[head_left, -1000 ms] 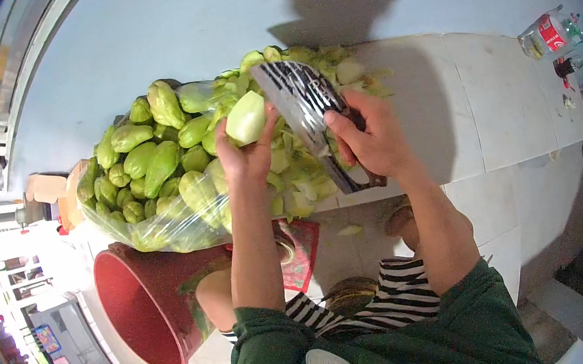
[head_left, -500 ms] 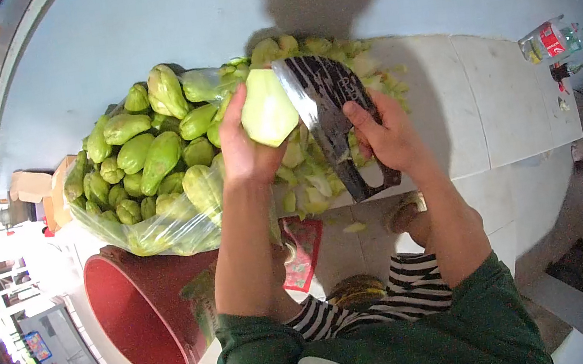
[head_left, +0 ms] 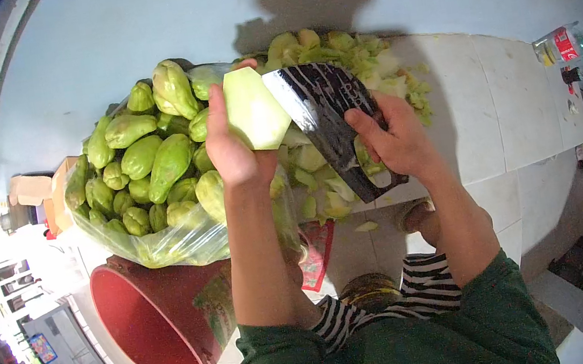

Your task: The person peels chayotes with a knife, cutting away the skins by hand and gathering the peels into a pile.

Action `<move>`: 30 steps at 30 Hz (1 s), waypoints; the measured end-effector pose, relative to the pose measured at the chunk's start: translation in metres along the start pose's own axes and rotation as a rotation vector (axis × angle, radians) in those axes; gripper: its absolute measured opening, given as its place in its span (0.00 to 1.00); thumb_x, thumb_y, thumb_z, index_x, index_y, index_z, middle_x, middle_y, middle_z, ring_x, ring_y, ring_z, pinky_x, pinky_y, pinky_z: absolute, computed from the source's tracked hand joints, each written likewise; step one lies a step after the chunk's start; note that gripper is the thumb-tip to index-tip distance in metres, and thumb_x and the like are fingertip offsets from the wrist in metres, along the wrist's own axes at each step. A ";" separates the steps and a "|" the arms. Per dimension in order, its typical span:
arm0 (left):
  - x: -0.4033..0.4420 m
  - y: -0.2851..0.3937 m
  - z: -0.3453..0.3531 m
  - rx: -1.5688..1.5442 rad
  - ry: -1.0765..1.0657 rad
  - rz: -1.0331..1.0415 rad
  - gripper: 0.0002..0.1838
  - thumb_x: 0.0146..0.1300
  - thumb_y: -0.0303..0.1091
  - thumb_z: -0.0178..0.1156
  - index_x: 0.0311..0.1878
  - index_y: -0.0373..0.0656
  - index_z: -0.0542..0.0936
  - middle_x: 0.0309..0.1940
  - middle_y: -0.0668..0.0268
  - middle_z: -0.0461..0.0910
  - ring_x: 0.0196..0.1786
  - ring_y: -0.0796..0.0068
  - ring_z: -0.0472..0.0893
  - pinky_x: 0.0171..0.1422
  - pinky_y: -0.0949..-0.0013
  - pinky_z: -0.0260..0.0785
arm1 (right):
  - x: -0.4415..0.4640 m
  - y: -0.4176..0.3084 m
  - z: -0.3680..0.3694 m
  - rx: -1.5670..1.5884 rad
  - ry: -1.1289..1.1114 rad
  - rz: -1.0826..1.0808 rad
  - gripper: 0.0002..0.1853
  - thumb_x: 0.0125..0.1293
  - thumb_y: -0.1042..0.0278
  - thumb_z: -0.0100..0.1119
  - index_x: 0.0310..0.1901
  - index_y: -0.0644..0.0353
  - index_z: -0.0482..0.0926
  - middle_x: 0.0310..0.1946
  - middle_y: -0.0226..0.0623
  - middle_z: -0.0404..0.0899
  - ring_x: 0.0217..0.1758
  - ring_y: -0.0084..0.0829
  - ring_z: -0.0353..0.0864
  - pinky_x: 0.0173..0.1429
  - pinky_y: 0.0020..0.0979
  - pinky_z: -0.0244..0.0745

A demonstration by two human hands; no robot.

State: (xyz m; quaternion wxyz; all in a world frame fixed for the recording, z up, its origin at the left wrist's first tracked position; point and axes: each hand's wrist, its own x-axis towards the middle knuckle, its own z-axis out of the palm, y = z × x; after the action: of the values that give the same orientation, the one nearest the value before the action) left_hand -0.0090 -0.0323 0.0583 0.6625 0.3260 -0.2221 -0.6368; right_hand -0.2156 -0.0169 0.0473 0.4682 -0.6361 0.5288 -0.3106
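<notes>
A peeled, pale green chayote (head_left: pixel 256 112) rests in my left hand (head_left: pixel 233 149), whose fingers wrap round its left side. My right hand (head_left: pixel 398 133) grips a broad cleaver (head_left: pixel 323 114) by its looped handle. The blade is dark with light stripes, and its bright edge faces the chayote, at or very close to its right side. Unpeeled green chayotes (head_left: pixel 143 158) fill a clear plastic bag (head_left: pixel 167 250) left of my hands. Beneath and behind the cleaver lie peelings and cut pieces (head_left: pixel 315 167).
A red bucket (head_left: pixel 150 328) lies tilted below the bag, its mouth facing left. On the white tiled ledge (head_left: pixel 463 106), a plastic bottle with a red label (head_left: pixel 564 45) stands at the far right. A blue-grey wall (head_left: pixel 136 32) rises behind.
The chayote has turned slightly in my left hand and shows a flatter cut face. The cleaver has moved slightly relative to it. The whole view has shifted a little.
</notes>
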 end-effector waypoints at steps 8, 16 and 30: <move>-0.001 -0.001 -0.005 0.032 -0.019 0.023 0.27 0.73 0.51 0.37 0.57 0.36 0.73 0.44 0.61 0.80 0.47 0.65 0.79 0.54 0.62 0.72 | -0.003 -0.002 0.005 0.045 0.018 -0.020 0.21 0.66 0.51 0.57 0.36 0.67 0.76 0.24 0.50 0.76 0.28 0.44 0.75 0.36 0.39 0.69; -0.009 -0.010 0.010 -0.067 0.092 -0.018 0.24 0.72 0.50 0.42 0.55 0.39 0.74 0.43 0.61 0.81 0.43 0.63 0.81 0.50 0.59 0.74 | -0.001 0.001 0.008 0.024 0.059 -0.028 0.22 0.67 0.49 0.56 0.39 0.66 0.77 0.25 0.46 0.78 0.26 0.39 0.74 0.35 0.38 0.69; -0.013 -0.033 0.005 0.020 0.082 -0.018 0.24 0.70 0.52 0.45 0.53 0.40 0.74 0.42 0.61 0.81 0.42 0.64 0.81 0.49 0.58 0.74 | 0.000 0.002 0.018 0.206 0.146 -0.055 0.20 0.69 0.49 0.55 0.36 0.62 0.74 0.17 0.30 0.70 0.19 0.22 0.68 0.25 0.28 0.63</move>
State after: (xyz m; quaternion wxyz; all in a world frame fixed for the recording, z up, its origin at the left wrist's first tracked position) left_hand -0.0368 -0.0195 0.0397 0.6620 0.3605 -0.1980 -0.6266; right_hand -0.2007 -0.0126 0.0389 0.4828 -0.5748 0.5088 -0.4215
